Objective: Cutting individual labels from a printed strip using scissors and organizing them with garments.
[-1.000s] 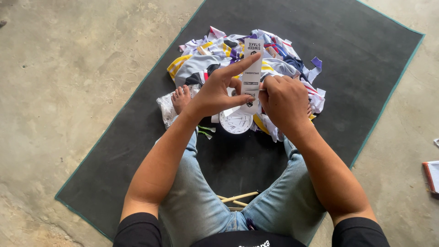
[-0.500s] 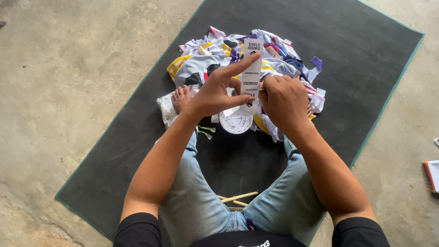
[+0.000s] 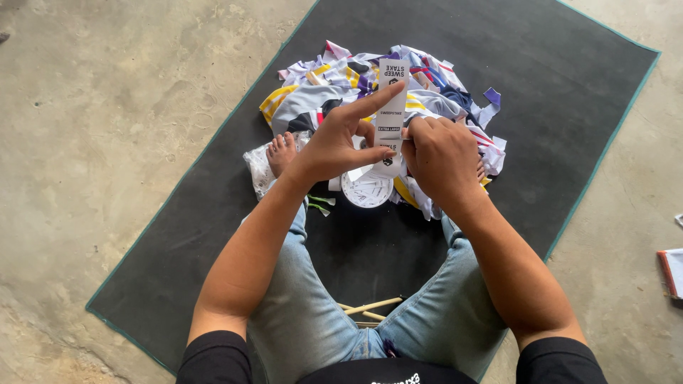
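I sit on a dark mat [image 3: 555, 85] with my legs bent around a pile of coloured fabric scraps [image 3: 341, 89]. My left hand [image 3: 341, 142] holds a long white printed label strip [image 3: 391, 92] upright, with the index finger stretched along it. My right hand [image 3: 441, 156] is closed beside the strip's lower part and pinches something thin against it; what it pinches is too small to make out. A round white object [image 3: 366, 190] lies under both hands.
Bare concrete floor [image 3: 107, 107] surrounds the mat. Thin wooden sticks [image 3: 366, 309] lie between my thighs. A crumpled clear plastic bag [image 3: 257, 167] sits by my left foot [image 3: 282, 149]. A flat red-edged object [image 3: 670, 272] lies at the right border.
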